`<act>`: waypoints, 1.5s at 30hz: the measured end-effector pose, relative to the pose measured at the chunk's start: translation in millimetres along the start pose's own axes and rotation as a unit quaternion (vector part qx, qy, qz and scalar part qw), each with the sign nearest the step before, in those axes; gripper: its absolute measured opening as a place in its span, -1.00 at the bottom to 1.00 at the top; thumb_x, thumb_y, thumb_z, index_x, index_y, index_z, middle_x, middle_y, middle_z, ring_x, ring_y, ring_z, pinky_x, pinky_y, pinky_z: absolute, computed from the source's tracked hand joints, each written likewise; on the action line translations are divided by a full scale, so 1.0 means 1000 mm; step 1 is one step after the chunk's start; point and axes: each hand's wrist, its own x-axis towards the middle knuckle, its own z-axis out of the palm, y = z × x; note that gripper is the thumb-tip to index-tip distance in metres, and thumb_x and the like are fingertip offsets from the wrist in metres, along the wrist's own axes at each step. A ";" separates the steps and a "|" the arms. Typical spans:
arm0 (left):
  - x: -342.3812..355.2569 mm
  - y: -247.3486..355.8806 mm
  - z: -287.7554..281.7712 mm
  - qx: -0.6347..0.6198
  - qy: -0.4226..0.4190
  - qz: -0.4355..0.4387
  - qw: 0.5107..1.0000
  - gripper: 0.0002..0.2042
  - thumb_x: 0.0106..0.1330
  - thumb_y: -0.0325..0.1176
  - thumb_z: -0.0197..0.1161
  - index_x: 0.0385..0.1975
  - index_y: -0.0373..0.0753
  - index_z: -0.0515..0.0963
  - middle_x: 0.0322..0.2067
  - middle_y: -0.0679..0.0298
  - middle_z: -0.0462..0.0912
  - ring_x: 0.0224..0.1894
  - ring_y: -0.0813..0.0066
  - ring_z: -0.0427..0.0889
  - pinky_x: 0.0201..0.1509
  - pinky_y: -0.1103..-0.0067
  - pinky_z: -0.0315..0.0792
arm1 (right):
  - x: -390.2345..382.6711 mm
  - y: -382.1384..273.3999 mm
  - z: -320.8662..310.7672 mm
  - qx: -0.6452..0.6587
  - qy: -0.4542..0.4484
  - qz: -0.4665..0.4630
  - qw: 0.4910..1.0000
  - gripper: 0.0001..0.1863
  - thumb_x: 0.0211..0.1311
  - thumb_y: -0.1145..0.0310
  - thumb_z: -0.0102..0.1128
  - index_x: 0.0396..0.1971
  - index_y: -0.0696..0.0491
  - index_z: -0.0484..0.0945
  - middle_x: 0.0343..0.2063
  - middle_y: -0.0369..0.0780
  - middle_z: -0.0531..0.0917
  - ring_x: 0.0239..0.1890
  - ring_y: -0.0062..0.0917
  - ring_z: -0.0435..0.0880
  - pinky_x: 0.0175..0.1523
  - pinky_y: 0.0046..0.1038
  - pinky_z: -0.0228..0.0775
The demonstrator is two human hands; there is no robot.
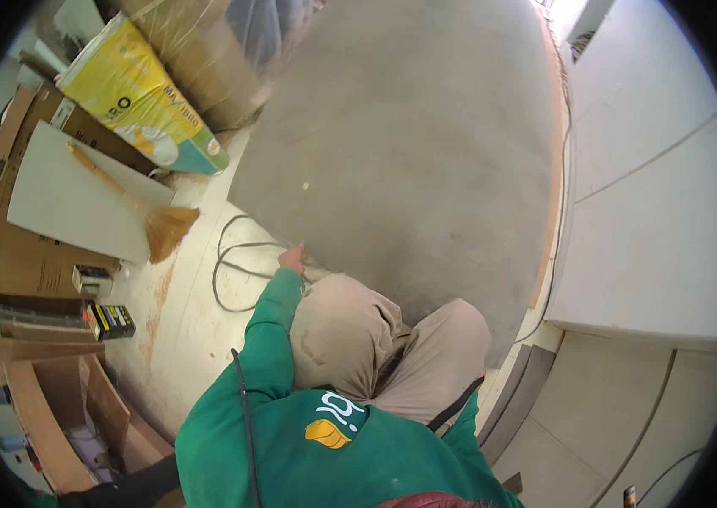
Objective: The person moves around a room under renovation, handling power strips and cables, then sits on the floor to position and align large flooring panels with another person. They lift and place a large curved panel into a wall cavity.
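My left hand (292,258) is beside my left knee, at the near left edge of a large grey sheet (392,127). Its fingers look closed, but what they hold, if anything, is too small to make out. A dark cable (221,262) lies in loops on the floor just left of this hand and runs up to it. My right arm, in a green sleeve (463,432), reaches down past my right knee. Only a sliver of skin shows there; the right hand's fingers are hidden. My bent knees, in beige trousers, rest over the near part of the sheet.
On the left, a broom (168,229) leans on a pale board (54,195), near a yellow-green bag (147,97) and cardboard (28,262). Small boxes (110,322) and an open wooden box (45,423) stand nearer. White panels (646,212) and a thin cable (563,186) line the right.
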 end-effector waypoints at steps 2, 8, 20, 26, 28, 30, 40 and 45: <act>-0.026 -0.013 0.041 0.051 -0.029 -0.077 0.995 -0.68 0.42 -0.23 0.34 -0.04 -0.37 0.64 -0.08 0.15 0.71 -0.32 0.46 0.55 -0.31 0.47 0.40 | 0.003 0.000 -0.024 0.011 0.041 -0.005 0.999 -0.31 0.54 -0.12 0.02 0.12 0.34 0.53 -0.05 -0.04 0.72 -0.12 -0.20 0.77 0.06 -0.24 0.65; -0.007 0.002 0.006 0.140 -0.052 -0.050 0.988 -0.72 0.43 -0.26 0.34 -0.09 -0.38 0.63 -0.16 0.17 0.69 -0.50 0.53 0.31 -0.50 0.49 0.21 | 0.004 0.019 -0.005 0.034 0.011 0.024 0.999 -0.30 0.54 -0.12 0.02 0.13 0.34 0.53 -0.06 -0.04 0.72 -0.13 -0.19 0.77 0.05 -0.23 0.66; -0.069 0.001 -0.001 0.115 0.019 -0.046 0.992 -0.74 0.43 -0.22 0.31 -0.14 -0.31 0.54 -0.37 0.25 0.53 -0.56 0.58 0.31 -0.58 0.51 0.16 | -0.063 -0.014 0.015 0.118 -0.031 -0.083 0.989 -0.30 0.54 -0.11 0.01 0.18 0.34 0.47 -0.07 0.03 0.71 -0.13 -0.17 0.77 0.02 -0.20 0.66; -0.099 -0.021 0.004 0.062 -0.091 -0.077 0.991 -0.60 0.43 -0.15 0.29 0.04 -0.32 0.45 -0.16 0.09 0.55 -0.37 0.47 0.49 -0.36 0.46 0.43 | -0.057 -0.036 -0.033 0.118 0.068 -0.145 0.980 -0.50 0.50 -0.04 0.17 -0.05 0.18 0.48 -0.31 -0.16 0.67 -0.41 -0.46 0.66 -0.34 -0.43 0.57; -0.103 -0.028 -0.006 0.014 -0.074 -0.138 0.987 -0.59 0.44 -0.17 0.27 0.11 -0.33 0.44 -0.07 0.03 0.57 -0.22 0.35 0.58 -0.17 0.40 0.56 | -0.049 -0.042 -0.058 0.086 0.106 -0.148 0.979 -0.57 0.46 0.00 0.24 -0.14 0.11 0.45 -0.41 -0.25 0.61 -0.51 -0.57 0.57 -0.46 -0.51 0.46; -0.116 -0.031 -0.038 0.067 -0.135 -0.102 0.983 -0.48 0.48 -0.17 0.22 0.29 -0.37 0.34 0.08 -0.03 0.58 0.05 0.20 0.62 0.15 0.29 0.54 | -0.036 -0.049 -0.070 0.043 0.137 -0.138 0.980 -0.59 0.43 0.01 0.30 -0.22 0.06 0.41 -0.49 -0.32 0.55 -0.59 -0.66 0.47 -0.56 -0.57 0.33; -0.204 -0.030 -0.025 -0.002 -0.162 -0.171 0.972 -0.53 0.53 -0.20 0.18 0.21 -0.50 0.40 0.12 -0.03 0.59 0.05 0.16 0.64 0.17 0.29 0.52 | -0.105 -0.137 -0.029 0.185 0.156 -0.259 0.935 -0.57 0.48 0.26 0.25 0.12 0.24 0.40 0.07 -0.06 0.61 0.01 -0.29 0.65 0.10 -0.26 0.59; -0.169 -0.062 -0.057 -0.068 -0.078 -0.165 0.981 -0.56 0.52 -0.23 0.23 0.13 -0.54 0.43 -0.06 -0.01 0.63 -0.09 0.17 0.65 0.02 0.29 0.57 | -0.080 -0.108 -0.058 0.052 0.154 -0.172 0.972 -0.62 0.46 0.24 0.29 -0.04 0.25 0.44 -0.09 -0.09 0.63 -0.07 -0.34 0.64 0.05 -0.26 0.56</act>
